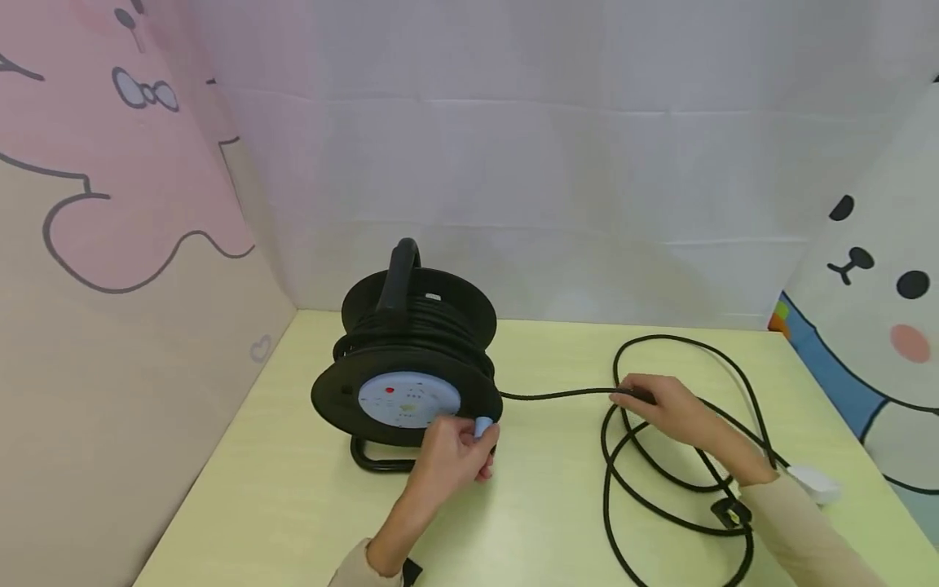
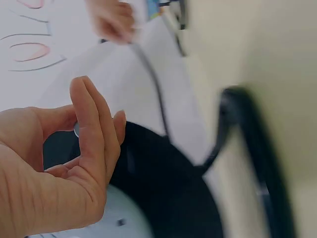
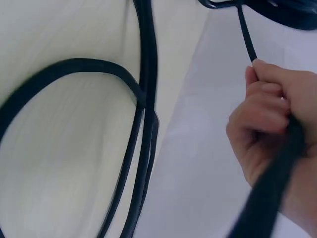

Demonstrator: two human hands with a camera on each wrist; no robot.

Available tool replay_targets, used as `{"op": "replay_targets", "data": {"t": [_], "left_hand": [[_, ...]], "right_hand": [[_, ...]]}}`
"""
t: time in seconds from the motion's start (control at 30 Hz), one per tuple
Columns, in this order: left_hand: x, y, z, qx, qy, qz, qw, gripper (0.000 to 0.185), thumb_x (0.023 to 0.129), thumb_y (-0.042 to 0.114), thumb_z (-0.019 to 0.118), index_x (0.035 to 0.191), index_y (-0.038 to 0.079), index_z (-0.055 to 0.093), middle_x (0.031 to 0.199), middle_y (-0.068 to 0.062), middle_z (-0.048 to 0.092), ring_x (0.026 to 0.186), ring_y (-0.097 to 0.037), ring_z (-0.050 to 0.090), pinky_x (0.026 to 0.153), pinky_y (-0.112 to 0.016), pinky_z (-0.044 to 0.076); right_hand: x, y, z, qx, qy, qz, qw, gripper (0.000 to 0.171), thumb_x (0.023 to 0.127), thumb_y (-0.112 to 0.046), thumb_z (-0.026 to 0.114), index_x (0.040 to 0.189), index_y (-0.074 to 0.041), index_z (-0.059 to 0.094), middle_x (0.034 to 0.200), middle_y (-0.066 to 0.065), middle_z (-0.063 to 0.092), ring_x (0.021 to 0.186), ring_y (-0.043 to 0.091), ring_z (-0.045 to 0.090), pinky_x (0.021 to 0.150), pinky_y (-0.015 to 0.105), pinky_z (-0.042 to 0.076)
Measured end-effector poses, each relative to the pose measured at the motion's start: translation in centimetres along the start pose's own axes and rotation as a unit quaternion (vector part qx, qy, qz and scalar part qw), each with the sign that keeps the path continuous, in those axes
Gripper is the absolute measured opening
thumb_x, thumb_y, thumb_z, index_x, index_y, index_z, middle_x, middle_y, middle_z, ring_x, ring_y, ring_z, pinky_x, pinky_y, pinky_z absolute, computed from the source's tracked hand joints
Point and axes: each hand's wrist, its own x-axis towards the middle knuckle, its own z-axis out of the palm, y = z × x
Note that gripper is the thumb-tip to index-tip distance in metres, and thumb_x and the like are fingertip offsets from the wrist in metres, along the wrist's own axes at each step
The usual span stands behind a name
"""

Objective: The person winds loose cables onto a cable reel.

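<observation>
Standing upright near the back left of the pale yellow table (image 1: 308, 505), the black cable reel (image 1: 411, 367) has a tubular foot frame, an arched carry handle on top, thick cable windings between its two flanges, and a light blue socket face with a red dot. The left hand (image 1: 451, 461) pinches the small blue winding knob (image 1: 483, 426) at the front flange's rim. The right hand (image 1: 671, 412) is closed around the black cable (image 1: 557, 395), which runs taut from the reel and lies in loose loops on the table to its right.
</observation>
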Motion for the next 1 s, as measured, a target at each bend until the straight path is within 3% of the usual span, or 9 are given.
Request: {"op": "replay_targets", "data": {"t": [0.13,0.27,0.47,0.63,0.73,0.87,1.0], "left_hand": [[-0.4,-2.6,-1.0,0.026,0.011,-0.035,0.9990,0.027,0.096,0.015,0.069,0.077,-0.005,0.070,0.054,-0.003,0.063,0.047,-0.011,0.062,0.052,-0.026,0.056],[-0.7,-4.1,-2.0,0.032,0.010,-0.058,0.9978,0.027,0.096,0.015,0.068,0.079,-0.006,0.070,0.056,-0.004,0.064,0.049,-0.014,0.063,0.054,-0.027,0.056],[-0.8,-5.2,-2.5,0.027,0.018,-0.072,0.9969,0.028,0.096,0.015,0.068,0.079,-0.007,0.070,0.057,-0.006,0.065,0.050,-0.014,0.063,0.054,-0.028,0.057],[-0.8,-5.4,-2.6,0.034,0.022,-0.071,0.9966,0.029,0.096,0.014,0.068,0.077,-0.007,0.070,0.056,-0.004,0.064,0.050,-0.013,0.063,0.053,-0.027,0.057],[-0.9,-5.5,-2.6,0.035,0.023,-0.075,0.9963,0.028,0.096,0.013,0.067,0.078,-0.008,0.070,0.057,-0.005,0.065,0.050,-0.013,0.063,0.054,-0.027,0.057],[-1.0,-5.5,-2.9,0.033,0.023,-0.080,0.9960,0.027,0.096,0.013,0.066,0.080,-0.009,0.070,0.059,-0.006,0.065,0.052,-0.015,0.064,0.054,-0.029,0.059],[-1.1,-5.9,-3.9,0.039,0.035,-0.089,0.9946,0.027,0.096,0.014,0.067,0.081,-0.008,0.070,0.061,-0.006,0.066,0.053,-0.016,0.065,0.055,-0.030,0.060]], "right_hand": [[-1.2,-0.8,-0.6,0.045,0.008,-0.014,0.999,0.019,0.105,-0.013,0.060,0.087,-0.021,0.061,0.064,-0.012,0.040,0.053,0.002,0.034,0.046,0.024,0.035],[-2.0,-2.3,-0.9,0.057,-0.034,-0.033,0.997,0.016,0.106,-0.012,0.058,0.092,-0.020,0.061,0.067,-0.015,0.041,0.054,-0.002,0.035,0.046,0.022,0.036],[-2.2,-2.9,-1.5,0.102,-0.119,-0.019,0.987,0.015,0.109,-0.010,0.050,0.099,-0.011,0.061,0.060,-0.007,0.045,0.046,-0.001,0.040,0.042,0.024,0.043],[-2.5,-2.3,-1.4,0.149,-0.157,0.006,0.976,0.018,0.111,-0.004,0.042,0.112,0.002,0.058,0.065,0.008,0.051,0.051,0.010,0.048,0.047,0.029,0.049],[-3.2,-1.8,-1.3,0.171,-0.178,0.033,0.969,0.021,0.111,-0.003,0.040,0.116,0.008,0.056,0.068,0.009,0.051,0.054,0.015,0.047,0.049,0.030,0.049],[-4.3,-1.5,-1.7,0.164,-0.175,0.076,0.968,0.024,0.112,-0.012,0.043,0.109,0.005,0.059,0.065,0.001,0.047,0.049,0.010,0.040,0.045,0.028,0.042],[-5.6,-0.9,-2.9,0.157,-0.135,0.117,0.971,0.028,0.111,-0.018,0.047,0.105,0.005,0.062,0.061,-0.006,0.041,0.047,0.003,0.032,0.040,0.024,0.033]]}}
